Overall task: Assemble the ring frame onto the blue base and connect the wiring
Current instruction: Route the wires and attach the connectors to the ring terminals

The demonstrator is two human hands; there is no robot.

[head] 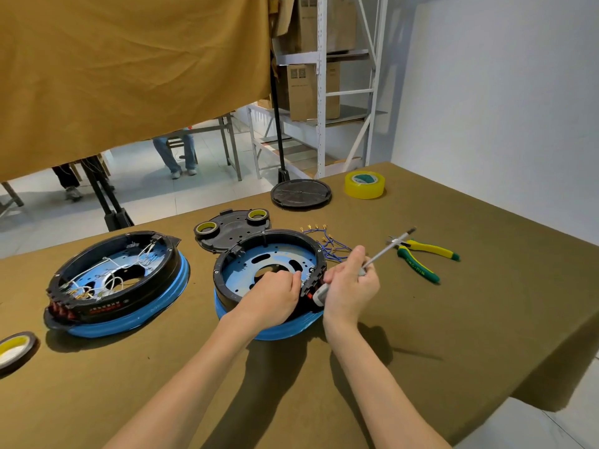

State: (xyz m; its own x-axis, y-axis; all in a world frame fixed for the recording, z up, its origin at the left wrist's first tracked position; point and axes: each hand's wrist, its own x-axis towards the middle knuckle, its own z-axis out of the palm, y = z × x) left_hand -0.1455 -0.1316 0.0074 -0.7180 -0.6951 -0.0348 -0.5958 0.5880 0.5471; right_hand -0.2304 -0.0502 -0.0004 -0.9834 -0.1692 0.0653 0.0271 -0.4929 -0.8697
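Observation:
A black ring frame (285,238) sits on a blue base (278,330) at the table's middle. My left hand (275,294) reaches inside the ring, fingers curled at the terminal block (312,280) on its right wall; what they pinch is hidden. My right hand (351,286) grips a screwdriver (385,249), its handle end down by the block and its shaft pointing up and right. Loose blue wires (330,246) with yellow terminals lie just behind the ring. A second, wired ring-and-base unit (120,283) stands to the left.
Green-yellow pliers (421,257) lie to the right. A black plate (233,230) with two tape rolls sits behind the ring, a round black lid (301,192) and yellow tape roll (364,184) farther back. Another tape roll (16,350) lies at the left edge.

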